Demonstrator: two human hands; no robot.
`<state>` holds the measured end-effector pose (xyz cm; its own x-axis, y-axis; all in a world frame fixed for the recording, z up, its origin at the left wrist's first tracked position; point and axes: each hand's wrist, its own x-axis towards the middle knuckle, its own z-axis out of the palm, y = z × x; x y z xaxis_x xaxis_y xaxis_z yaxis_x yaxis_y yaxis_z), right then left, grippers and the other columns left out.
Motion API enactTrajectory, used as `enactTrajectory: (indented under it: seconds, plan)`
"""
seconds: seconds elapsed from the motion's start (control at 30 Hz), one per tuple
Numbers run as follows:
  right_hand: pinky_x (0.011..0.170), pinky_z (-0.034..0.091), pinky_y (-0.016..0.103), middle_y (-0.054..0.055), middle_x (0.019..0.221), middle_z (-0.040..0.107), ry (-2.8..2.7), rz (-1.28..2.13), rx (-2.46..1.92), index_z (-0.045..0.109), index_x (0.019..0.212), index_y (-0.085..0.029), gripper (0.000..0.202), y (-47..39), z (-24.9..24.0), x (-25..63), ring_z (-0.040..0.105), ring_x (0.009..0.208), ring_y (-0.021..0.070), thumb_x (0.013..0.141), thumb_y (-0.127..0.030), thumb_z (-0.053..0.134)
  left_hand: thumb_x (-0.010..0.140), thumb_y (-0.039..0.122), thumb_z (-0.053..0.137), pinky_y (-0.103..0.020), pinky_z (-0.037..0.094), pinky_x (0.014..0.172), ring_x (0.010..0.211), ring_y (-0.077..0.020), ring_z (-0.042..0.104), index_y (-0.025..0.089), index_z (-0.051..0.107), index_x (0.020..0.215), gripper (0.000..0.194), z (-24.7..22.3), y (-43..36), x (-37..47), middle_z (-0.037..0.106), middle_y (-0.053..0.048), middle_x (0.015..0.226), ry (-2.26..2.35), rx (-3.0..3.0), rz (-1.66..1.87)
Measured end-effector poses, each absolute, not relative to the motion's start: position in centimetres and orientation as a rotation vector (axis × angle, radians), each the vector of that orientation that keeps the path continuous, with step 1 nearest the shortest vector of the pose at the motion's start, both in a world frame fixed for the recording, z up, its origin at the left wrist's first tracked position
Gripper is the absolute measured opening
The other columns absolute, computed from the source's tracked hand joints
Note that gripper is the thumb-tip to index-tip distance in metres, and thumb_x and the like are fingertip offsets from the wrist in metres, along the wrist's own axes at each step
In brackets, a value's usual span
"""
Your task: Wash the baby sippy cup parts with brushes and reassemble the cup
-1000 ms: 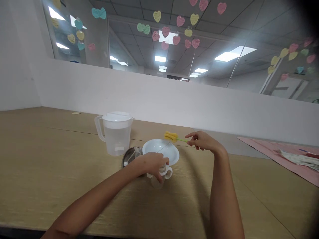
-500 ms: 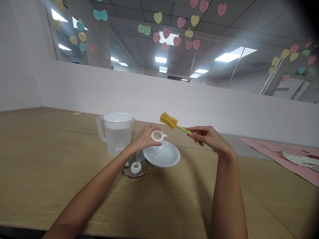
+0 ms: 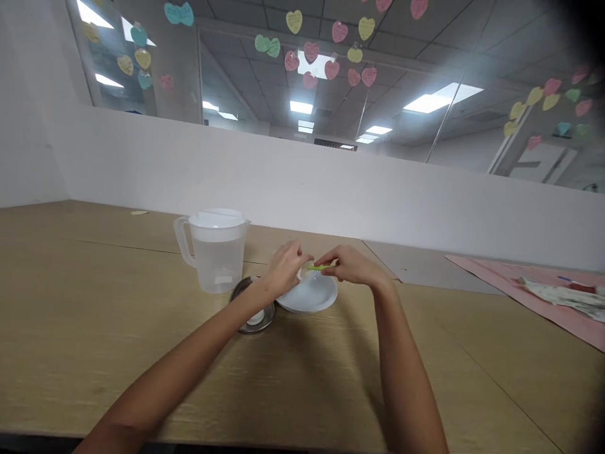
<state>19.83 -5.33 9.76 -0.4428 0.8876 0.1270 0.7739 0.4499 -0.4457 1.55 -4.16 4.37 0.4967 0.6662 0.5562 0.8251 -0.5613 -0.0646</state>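
Note:
My left hand (image 3: 285, 268) is closed around a small white-rimmed container (image 3: 299, 273) above the white bowl (image 3: 312, 296). My right hand (image 3: 347, 265) pinches the green handle (image 3: 319, 267) of a brush. The brush's yellow sponge head is mostly hidden at the container, so how far inside it sits cannot be made out. Left of the bowl lies a metal tray (image 3: 269, 317) with a white ring-shaped part (image 3: 256, 318) on it, partly covered by my left forearm.
A lidded clear pitcher (image 3: 218, 258) holding liquid stands left of the tray. At the far right, a pink cloth (image 3: 496, 272) bears a pale patterned cloth (image 3: 562, 299). A white wall (image 3: 283, 180) rises behind the wooden table (image 3: 118, 302).
My right hand has moved left and slightly down, bringing the sponge from open air to the container. My left hand has turned the container sideways. The view has shifted slightly.

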Motion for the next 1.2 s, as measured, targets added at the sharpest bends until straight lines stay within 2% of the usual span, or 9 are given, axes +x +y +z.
enactTrajectory:
  seconds: [0.2,0.27,0.37,0.5,0.63,0.87,1.0,1.1,1.2]
  plan:
    - [0.044,0.037,0.019,0.002,0.064,0.062,-2.172,0.546,-1.652,0.066,0.094,-0.019,0.029,-4.5,9.7,26.8,0.048,0.046,0.0076,0.067,-0.028,0.06,0.075,0.008,0.04,-0.034,0.038,0.079,0.093,-0.0219,0.047,0.022,0.057,0.105,0.037,4.2,-2.8,0.6,0.05,-0.009,0.094,-1.359,-2.277,-0.648]
    - [0.041,0.037,0.02,0.002,0.061,0.061,-2.001,0.517,-1.806,0.063,0.098,-0.016,0.033,-3.3,8.9,28.7,0.048,0.043,0.0078,0.066,-0.024,0.06,0.073,0.022,0.052,-0.033,0.039,0.081,0.095,-0.022,0.048,0.022,0.05,0.114,0.041,4.7,-2.9,0.3,0.05,-0.009,0.099,-1.484,-2.348,-0.755]
    - [0.045,0.042,0.019,0.005,0.066,0.062,-1.858,0.507,-2.032,0.059,0.102,-0.011,0.038,-0.6,6.5,29.4,0.053,0.047,0.0083,0.065,-0.015,0.057,0.063,0.049,0.06,-0.03,0.04,0.085,0.101,-0.0215,0.048,0.023,0.034,0.127,0.074,5.6,-4.3,0.7,0.047,-0.007,0.116,-1.592,-2.617,-0.927]
    - [0.046,0.044,0.021,0.002,0.05,0.058,-1.923,0.669,-2.159,0.066,0.079,-0.01,0.025,2.7,2.0,27.6,0.055,0.046,0.0112,0.054,-0.009,0.062,0.062,0.06,0.054,-0.029,0.038,0.088,0.106,-0.0216,0.048,0.027,0.034,0.126,0.074,6.3,-7.7,2.6,0.048,-0.003,0.121,-1.521,-2.923,-0.844]
    - [0.047,0.046,0.023,0.001,0.042,0.056,-2.007,0.896,-2.278,0.065,0.059,-0.011,0.018,4.2,-1.3,25.9,0.058,0.049,0.016,0.042,-0.011,0.069,0.065,0.055,0.054,-0.031,0.04,0.083,0.101,-0.0236,0.051,0.027,0.035,0.124,0.068,5.1,-10.2,4.3,0.054,-0.005,0.11,-1.275,-3.064,-0.453]
    - [0.042,0.045,0.026,0.004,0.04,0.055,-2.115,0.865,-2.234,0.061,0.054,-0.009,0.01,4.3,-1.2,25.4,0.056,0.042,0.0169,0.05,-0.016,0.068,0.065,0.046,0.06,-0.032,0.044,0.071,0.088,-0.0255,0.054,0.016,0.05,0.105,0.051,3.5,-10.8,4.7,0.057,-0.012,0.097,-1.144,-2.939,-0.032]
    - [0.04,0.042,0.021,0.008,0.052,0.06,-2.113,0.642,-2.031,0.064,0.074,-0.006,0.016,3.7,1.2,24.0,0.054,0.043,0.0127,0.064,-0.018,0.059,0.074,0.053,0.043,-0.032,0.043,0.075,0.088,-0.0231,0.055,0.016,0.053,0.101,0.047,5.8,-9.3,2.8,0.058,-0.012,0.102,-1.258,-2.932,-0.11]
    - [0.043,0.042,0.015,0.008,0.073,0.065,-2.133,0.577,-1.805,0.059,0.101,-0.012,0.029,3.2,1.9,21.2,0.056,0.051,0.0083,0.076,-0.021,0.047,0.083,0.033,0.032,-0.028,0.042,0.073,0.081,-0.0183,0.058,0.014,0.058,0.091,0.033,6.7,-6.6,-0.2,0.061,-0.011,0.096,-1.64,-2.753,-0.255]
    - [0.046,0.043,0.013,0.002,0.077,0.066,-2.188,0.669,-1.665,0.053,0.112,-0.022,0.034,3.1,0.7,18.0,0.057,0.053,0.0058,0.079,-0.021,0.046,0.073,0.021,0.046,-0.032,0.042,0.068,0.076,-0.0248,0.059,0.007,0.062,0.069,0.022,5.2,-3.8,-3.0,0.063,-0.019,0.08,-1.951,-2.537,-0.251]
